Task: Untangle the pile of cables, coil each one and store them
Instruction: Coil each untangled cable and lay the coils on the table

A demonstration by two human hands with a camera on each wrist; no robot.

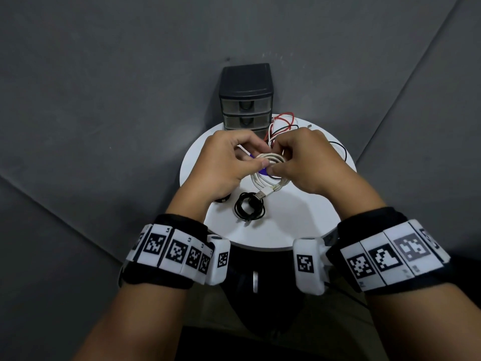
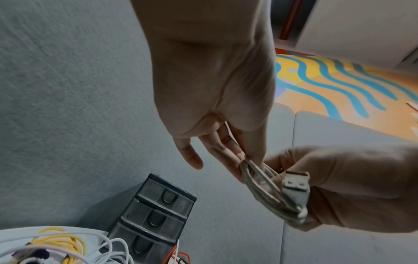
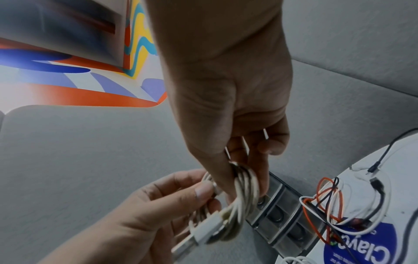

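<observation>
Over the round white table (image 1: 299,217), both hands hold a coiled white USB cable (image 1: 270,178). My left hand (image 1: 260,155) pinches the coil's left side between thumb and fingers, also shown in the left wrist view (image 2: 248,160). My right hand (image 1: 277,160) grips the opposite side, its fingers curled through the loops (image 3: 246,180). The cable's USB plug (image 1: 261,195) sticks out at the bottom of the coil (image 2: 296,182). A coiled black cable (image 1: 250,208) lies on the table below the hands. A tangle of red, white and black cables (image 1: 281,126) lies behind the hands.
A dark three-drawer unit (image 1: 246,97) stands at the table's far edge with its drawers closed (image 2: 158,214). A loose black cable (image 1: 338,149) curves along the table's right side. A yellow cable (image 2: 61,244) lies on the table. Grey sofa cushions (image 1: 104,100) surround the table.
</observation>
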